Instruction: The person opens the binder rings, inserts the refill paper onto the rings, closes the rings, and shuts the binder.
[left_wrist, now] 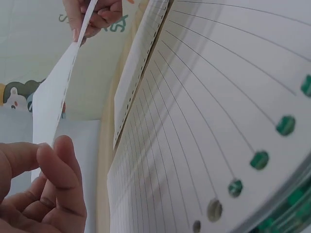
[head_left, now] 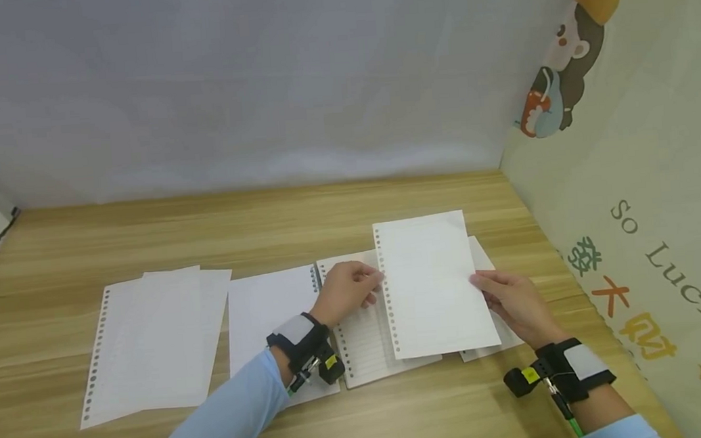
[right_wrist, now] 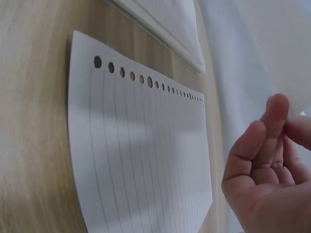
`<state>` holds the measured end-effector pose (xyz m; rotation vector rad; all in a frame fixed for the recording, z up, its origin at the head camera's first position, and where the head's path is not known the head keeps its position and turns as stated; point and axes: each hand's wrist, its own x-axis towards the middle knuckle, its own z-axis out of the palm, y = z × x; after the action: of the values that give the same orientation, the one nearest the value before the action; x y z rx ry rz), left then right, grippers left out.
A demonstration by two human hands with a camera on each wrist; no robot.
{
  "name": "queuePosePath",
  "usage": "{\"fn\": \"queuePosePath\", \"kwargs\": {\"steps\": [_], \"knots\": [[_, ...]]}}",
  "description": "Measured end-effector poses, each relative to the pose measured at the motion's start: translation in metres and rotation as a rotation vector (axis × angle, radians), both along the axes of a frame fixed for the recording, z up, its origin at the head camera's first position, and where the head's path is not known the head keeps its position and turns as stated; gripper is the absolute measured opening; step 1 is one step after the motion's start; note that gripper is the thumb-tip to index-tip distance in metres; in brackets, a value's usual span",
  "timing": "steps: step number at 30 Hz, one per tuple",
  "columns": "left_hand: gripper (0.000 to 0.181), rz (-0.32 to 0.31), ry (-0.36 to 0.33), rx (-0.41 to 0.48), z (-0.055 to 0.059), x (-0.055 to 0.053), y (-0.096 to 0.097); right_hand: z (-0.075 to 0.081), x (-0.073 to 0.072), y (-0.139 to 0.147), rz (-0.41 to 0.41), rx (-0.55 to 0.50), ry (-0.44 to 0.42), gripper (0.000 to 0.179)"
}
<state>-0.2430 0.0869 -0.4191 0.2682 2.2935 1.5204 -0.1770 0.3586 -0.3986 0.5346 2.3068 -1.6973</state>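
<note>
A loose-leaf sheet (head_left: 435, 288) with a row of punched holes down its left side is held up above an open notebook. My left hand (head_left: 348, 290) pinches the holed edge between thumb and forefinger, as the left wrist view shows at the sheet's corner (left_wrist: 46, 126). On the opposite edge, my right hand (head_left: 512, 303) pinches the paper between thumb and fingers. Beneath lies the open notebook's lined right page (head_left: 365, 347), its holes threaded on green binder rings (left_wrist: 286, 208). The blank-looking left page (head_left: 265, 306) is partly hidden by my left forearm.
Another lined loose sheet (right_wrist: 141, 141) lies on the wooden table (head_left: 401, 419), right of the notebook and partly under the held one. Overlapping loose sheets (head_left: 151, 341) lie at the left. A pale cloth (head_left: 244, 91) hangs behind, and a printed one (head_left: 648, 191) borders the right.
</note>
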Motion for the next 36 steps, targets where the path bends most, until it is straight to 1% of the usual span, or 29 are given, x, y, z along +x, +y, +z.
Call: {"fn": "queuePosePath", "kwargs": {"steps": [6, 13, 17, 21, 28, 36], "knots": [[0.020, -0.006, 0.000, -0.015, 0.000, 0.002, -0.005, -0.003, -0.001, -0.003, 0.022, -0.030, 0.001, 0.062], [0.022, -0.007, -0.001, -0.106, 0.001, 0.004, -0.012, -0.006, -0.001, -0.008, 0.025, -0.068, 0.014, 0.059], [0.023, 0.003, -0.015, -0.122, 0.000, 0.004, -0.016, -0.008, -0.002, -0.011, 0.025, -0.086, 0.026, 0.056], [0.023, 0.003, -0.028, -0.137, -0.001, 0.005, -0.019, -0.008, -0.002, -0.014, 0.024, -0.082, 0.021, 0.055], [0.024, 0.018, -0.054, -0.159, -0.003, 0.007, -0.027, -0.010, -0.004, -0.023, 0.052, -0.098, -0.004, 0.057], [0.024, 0.033, -0.054, -0.216, -0.006, 0.007, -0.035, -0.014, -0.008, -0.032, 0.059, -0.081, -0.022, 0.057]]}}
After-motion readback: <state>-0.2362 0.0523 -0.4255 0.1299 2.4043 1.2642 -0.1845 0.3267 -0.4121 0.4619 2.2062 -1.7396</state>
